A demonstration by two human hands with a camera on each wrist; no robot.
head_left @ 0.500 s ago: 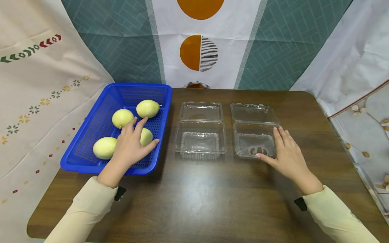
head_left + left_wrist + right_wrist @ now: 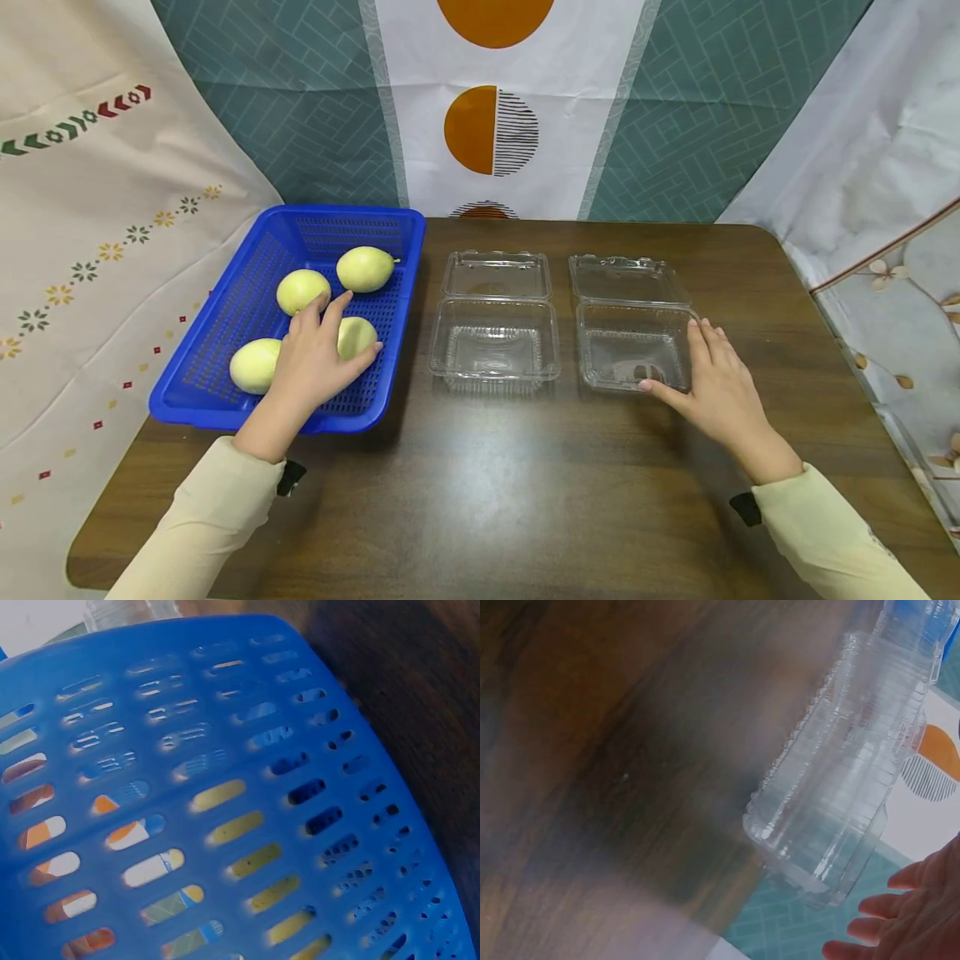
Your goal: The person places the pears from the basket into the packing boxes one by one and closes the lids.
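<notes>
In the head view my left hand (image 2: pixel 315 354) reaches into a blue slotted basket (image 2: pixel 168 414). Its fingers are spread over a pale yellow-green oval fruit (image 2: pixel 357 338), thumb by the fruit's right side; the palm hides part of it. Three more such fruits lie around the hand: one at left (image 2: pixel 253 367), one behind (image 2: pixel 302 291) and one at back right (image 2: pixel 365 269). My right hand (image 2: pixel 722 392), fingers extended, is at the right side of a clear hinged plastic box (image 2: pixel 633 354), thumb near its front corner. The right wrist view shows these fingers (image 2: pixel 889 906) apart from the box.
A second clear plastic box (image 2: pixel 495 342), lid folded back, stands between the basket and the right box. All rest on a brown wooden table (image 2: pixel 480 483). Patterned cloth (image 2: pixel 510 100) hangs behind. The basket's wall (image 2: pixel 150 787) fills much of the left wrist view.
My left hand has shifted slightly left and down over the fruit. My right hand has moved a little to the right, uncovering more of the right box's edge.
</notes>
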